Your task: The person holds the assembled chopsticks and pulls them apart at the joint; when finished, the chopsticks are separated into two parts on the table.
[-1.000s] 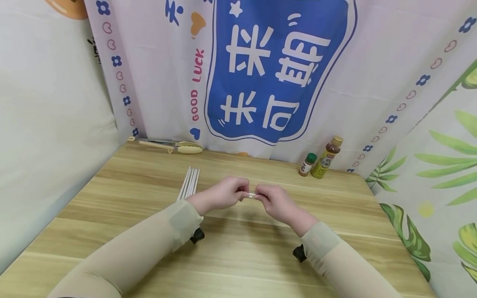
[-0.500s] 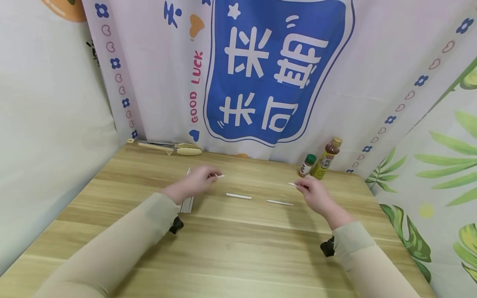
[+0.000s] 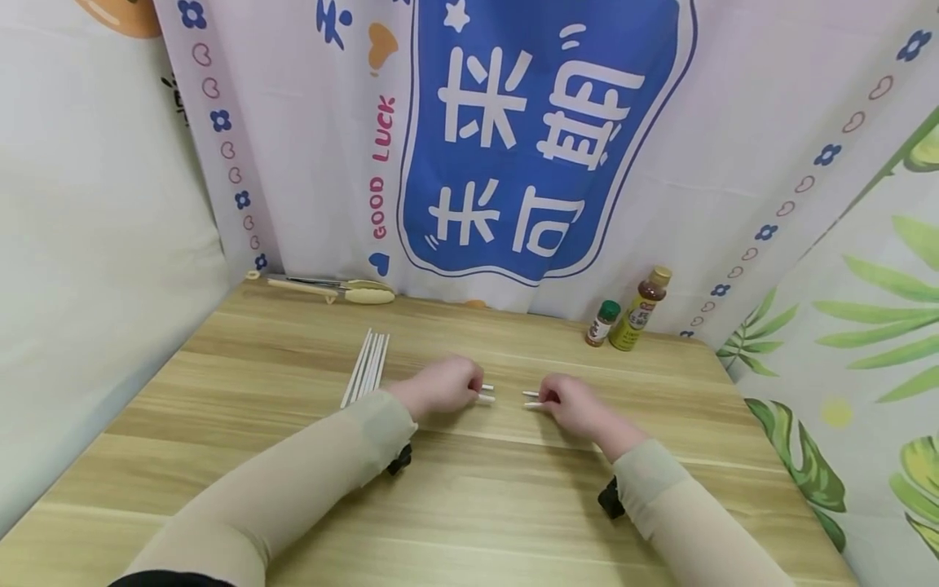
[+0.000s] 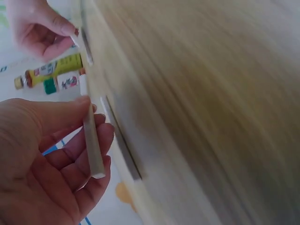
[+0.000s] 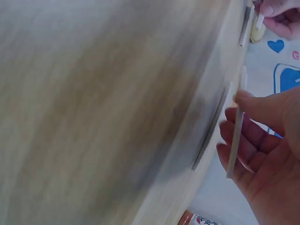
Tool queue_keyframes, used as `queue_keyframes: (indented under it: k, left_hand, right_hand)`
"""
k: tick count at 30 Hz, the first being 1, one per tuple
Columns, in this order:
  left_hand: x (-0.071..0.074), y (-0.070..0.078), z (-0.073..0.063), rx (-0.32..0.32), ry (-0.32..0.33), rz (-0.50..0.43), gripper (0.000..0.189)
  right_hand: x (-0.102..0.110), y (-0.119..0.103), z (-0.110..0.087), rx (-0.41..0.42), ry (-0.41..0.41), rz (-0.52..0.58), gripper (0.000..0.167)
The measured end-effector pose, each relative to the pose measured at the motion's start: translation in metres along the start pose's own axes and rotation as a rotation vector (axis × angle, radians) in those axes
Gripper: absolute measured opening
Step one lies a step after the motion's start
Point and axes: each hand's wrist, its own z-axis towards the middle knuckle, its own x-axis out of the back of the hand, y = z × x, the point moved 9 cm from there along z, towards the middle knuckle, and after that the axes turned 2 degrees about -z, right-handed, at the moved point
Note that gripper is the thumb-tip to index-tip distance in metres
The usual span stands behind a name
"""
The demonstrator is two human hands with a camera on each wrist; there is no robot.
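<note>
Pinching at both sides, you work over a wooden table (image 3: 469,514). Your left hand (image 3: 443,383) has thumb and bent fingers closed on one short white stick (image 4: 93,145), and a second short stick (image 4: 121,138) lies on the wood just beside it. Your right hand (image 3: 572,403) pinches its own slim stick (image 5: 236,136) likewise, near another slim stick (image 5: 211,129) on the tabletop. The step in hand seems to be handling one piece per hand; the next move probably calls for a light, level grip that leaves the lying pieces undisturbed. Only the head view shows the row of long white sticks (image 3: 367,367) near your left hand; there your hands hide most of the short pieces, which the wrist views show nearly whole.
</note>
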Motion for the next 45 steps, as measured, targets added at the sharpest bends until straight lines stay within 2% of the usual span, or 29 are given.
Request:
queue_keyframes:
  k: [6,15,21,25,28,30,34,37,40,45]
  left_hand:
    - [-0.009,0.001,0.006,0.017,-0.009,0.061,0.019]
    - [-0.009,-0.001,0.007,0.031,-0.002,0.091,0.021]
    - [-0.009,-0.004,0.008,0.035,0.003,0.083,0.019]
    - [-0.002,-0.01,0.003,0.034,0.039,0.019,0.013]
    - [0.012,-0.022,-0.006,0.061,0.08,-0.046,0.013]
    - [0.023,-0.035,-0.013,0.102,0.103,-0.079,0.013]
    - [0.048,-0.069,-0.032,0.209,0.149,-0.033,0.011]
    - [0.061,-0.092,-0.047,0.293,0.158,0.019,0.013]
    - [0.064,-0.11,-0.059,0.364,0.13,0.036,0.016]
    - [0.062,-0.123,-0.07,0.422,0.103,0.104,0.016]
  right_hand:
    - [-0.005,-0.006,0.002,0.036,0.004,-0.021,0.015]
    - [-0.008,-0.001,0.003,0.009,-0.026,0.001,0.015]
    - [-0.006,0.002,0.003,0.001,-0.02,0.009,0.016]
    - [-0.005,-0.001,0.002,0.032,-0.015,0.006,0.019]
    - [-0.006,-0.004,0.001,0.064,-0.014,-0.005,0.022]
    - [-0.007,-0.004,0.002,0.077,-0.018,-0.022,0.023]
    - [-0.008,-0.007,0.002,0.107,-0.026,-0.06,0.027]
    - [-0.009,-0.008,0.003,0.124,-0.035,-0.084,0.028]
    - [-0.01,-0.008,0.003,0.118,-0.048,-0.09,0.028]
    - [-0.011,-0.009,0.003,0.094,-0.07,-0.081,0.027]
